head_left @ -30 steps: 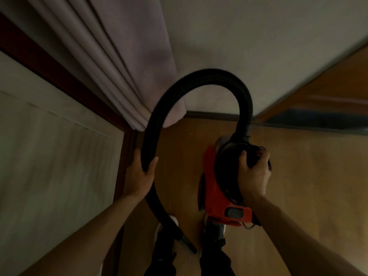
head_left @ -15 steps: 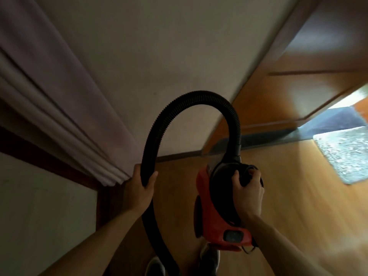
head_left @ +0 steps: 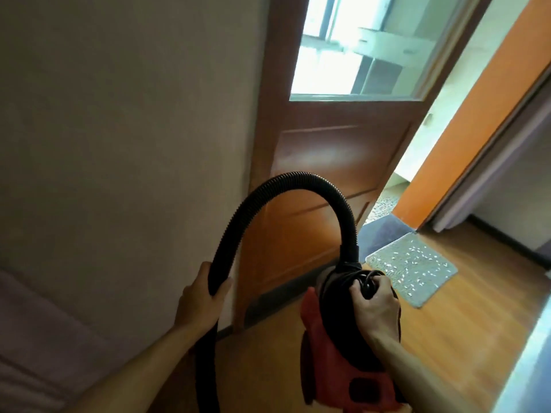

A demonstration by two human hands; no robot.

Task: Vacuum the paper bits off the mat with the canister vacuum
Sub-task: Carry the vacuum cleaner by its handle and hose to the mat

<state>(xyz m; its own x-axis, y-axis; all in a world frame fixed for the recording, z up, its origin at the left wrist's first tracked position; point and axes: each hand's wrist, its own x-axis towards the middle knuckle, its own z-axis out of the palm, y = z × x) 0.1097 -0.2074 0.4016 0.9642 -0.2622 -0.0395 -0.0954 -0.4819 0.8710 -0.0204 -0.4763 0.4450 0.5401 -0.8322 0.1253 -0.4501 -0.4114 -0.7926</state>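
Head view: the canister vacuum [head_left: 334, 347], red with a black top, hangs off the floor in the lower centre of the frame, carried by the right hand [head_left: 374, 305]. That hand's fingers are curled tight around the black handle on top, where a coil of dark cord also seems to be bundled. The left hand [head_left: 201, 299], lower centre-left, has its fingers wrapped around the black ribbed hose [head_left: 286, 181], which arches up across the middle of the frame and comes down into the canister's top collar. The hose's lower run drops past the left wrist and out of the bottom edge, so the nozzle is not visible.

The mat [head_left: 417, 269] lies at the right of centre on the wooden floor [head_left: 465, 329], in front of a wooden door [head_left: 328, 156] with a glass pane. It is pale grey and scattered with small white paper bits [head_left: 413, 250]. The vacuum is near it but not yet over it.

Judging by the one-handed carry, the canister is fairly light and rigid, and the top handle is the natural place to hold it. The hose looks flexible and springy, so it is best gripped low, near the nozzle, for control. The paper bits look very light and could scatter if the mat is nudged.
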